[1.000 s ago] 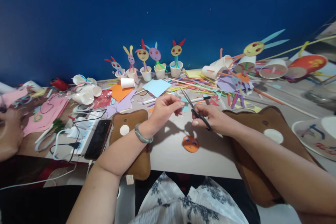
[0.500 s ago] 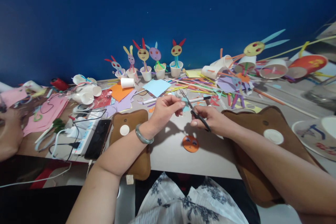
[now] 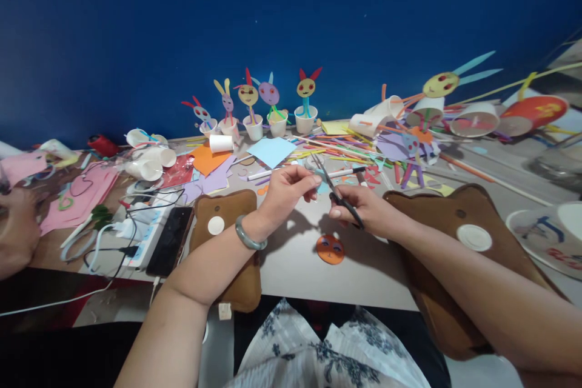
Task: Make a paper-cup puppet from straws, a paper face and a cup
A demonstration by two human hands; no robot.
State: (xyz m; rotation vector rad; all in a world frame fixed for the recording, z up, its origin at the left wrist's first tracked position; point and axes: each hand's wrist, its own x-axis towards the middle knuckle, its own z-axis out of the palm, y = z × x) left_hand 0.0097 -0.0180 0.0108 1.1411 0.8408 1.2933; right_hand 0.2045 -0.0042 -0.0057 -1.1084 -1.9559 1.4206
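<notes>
Black phone (image 3: 169, 244) lying beside white power strip (image 3: 146, 244), plugs and cables (image 3: 130, 227) crowding it. Two brown cushions (image 3: 439, 218), white round patch on each. Blue wall (image 3: 291, 24) behind table (image 3: 295, 276). Patterned round dish (image 3: 543, 236) far right.

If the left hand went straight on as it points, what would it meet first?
Likely the open, black-handled metal scissors in the right hand, though the depth between them is unclear.
</notes>
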